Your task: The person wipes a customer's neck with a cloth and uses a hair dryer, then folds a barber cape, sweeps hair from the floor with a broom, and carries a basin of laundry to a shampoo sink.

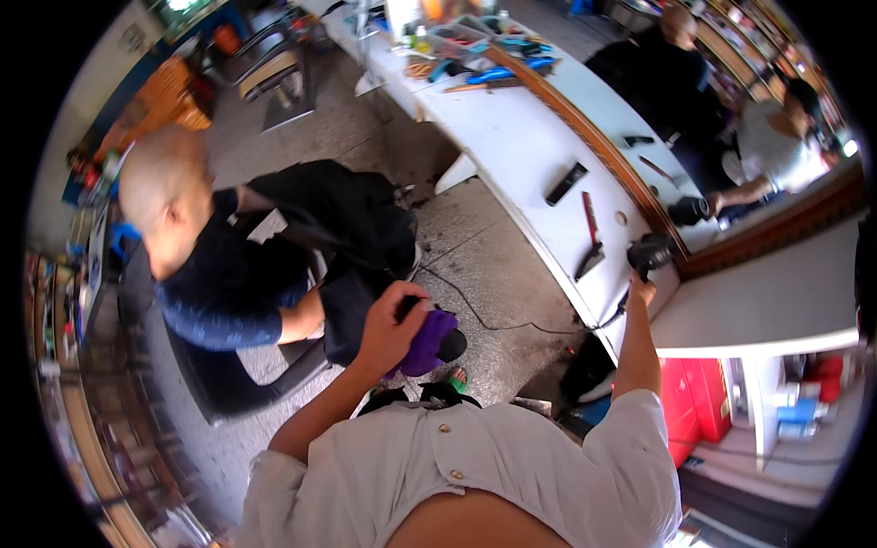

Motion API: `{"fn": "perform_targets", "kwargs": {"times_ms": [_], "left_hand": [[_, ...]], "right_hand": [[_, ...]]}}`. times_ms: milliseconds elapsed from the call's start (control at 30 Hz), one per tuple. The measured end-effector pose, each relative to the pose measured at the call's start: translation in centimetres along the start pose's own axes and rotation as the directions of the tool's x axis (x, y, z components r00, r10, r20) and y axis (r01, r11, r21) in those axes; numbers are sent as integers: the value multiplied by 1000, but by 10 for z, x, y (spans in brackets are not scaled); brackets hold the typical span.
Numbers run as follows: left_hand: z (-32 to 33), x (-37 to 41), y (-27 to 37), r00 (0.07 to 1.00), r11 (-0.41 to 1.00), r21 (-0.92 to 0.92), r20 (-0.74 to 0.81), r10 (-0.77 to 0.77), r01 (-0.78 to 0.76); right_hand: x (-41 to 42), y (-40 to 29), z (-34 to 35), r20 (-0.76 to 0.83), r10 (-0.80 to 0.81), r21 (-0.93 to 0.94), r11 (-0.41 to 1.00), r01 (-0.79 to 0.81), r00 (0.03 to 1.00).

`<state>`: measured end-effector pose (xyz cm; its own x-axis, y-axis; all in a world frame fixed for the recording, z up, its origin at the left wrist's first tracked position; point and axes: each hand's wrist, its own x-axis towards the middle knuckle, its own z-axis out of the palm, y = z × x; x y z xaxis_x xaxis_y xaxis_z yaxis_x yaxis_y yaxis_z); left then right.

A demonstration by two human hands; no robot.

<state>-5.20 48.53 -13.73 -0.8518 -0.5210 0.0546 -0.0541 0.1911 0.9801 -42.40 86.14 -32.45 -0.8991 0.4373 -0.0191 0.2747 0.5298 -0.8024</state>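
Observation:
My right hand point(642, 290) grips the handle of a black hair dryer point(651, 255) at the right end of the white counter, beside the mirror. My left hand point(392, 327) has its fingers curled around dark cloth, seemingly part of a black cape point(329, 205); the exact grip is partly hidden. Just beyond it hangs a purple cloth point(428, 346). A person point(226, 274) with a shaved head sits in a black chair on the left, the cape over the legs. On the counter lie a black hair clipper point(566, 183) and a red-handled tool with a black end point(590, 226).
The white counter point(493, 147) runs along a wood-framed mirror point(582, 113), with combs and plastic baskets point(455, 38) at its far end. A black cord point(493, 327) crosses the floor to the counter. Shelves point(75, 425) stand at far left; red cabinets point(692, 404) are under the counter.

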Motion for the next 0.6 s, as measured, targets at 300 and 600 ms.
{"fn": "perform_targets", "kwargs": {"times_ms": [300,600], "left_hand": [[42,-31,10,830,985,-9,538,148,-170],[-13,-107,-2,674,921,-225,630,386,-318]], "right_hand": [[-169,-117,18,900,-152,153,988,32,408],[-372,-188,-73,894,-146,396,697,-598,423]]}}
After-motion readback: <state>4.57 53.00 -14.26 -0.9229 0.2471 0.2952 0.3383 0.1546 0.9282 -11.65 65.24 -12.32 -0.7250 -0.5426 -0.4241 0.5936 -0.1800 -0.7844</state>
